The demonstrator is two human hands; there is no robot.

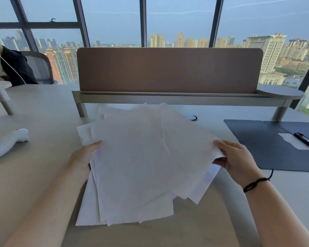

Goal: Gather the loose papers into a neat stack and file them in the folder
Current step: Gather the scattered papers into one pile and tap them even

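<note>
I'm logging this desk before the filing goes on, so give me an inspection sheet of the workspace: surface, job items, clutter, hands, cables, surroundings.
Surface: pale desk with a raised shelf and brown divider panel at the back.
Job's things: loose papers, fanned and uneven, not yet squared; dark folder lying open to the right, with a black clip on it.
Clutter: white handheld device at the left; round grommet partly hidden behind the papers.
Hands: left hand holds the papers' left edge; right hand pinches the right edge.
Cables: thin white cord at far left.
Surroundings: large windows onto a city; another seated person at far left.
</note>
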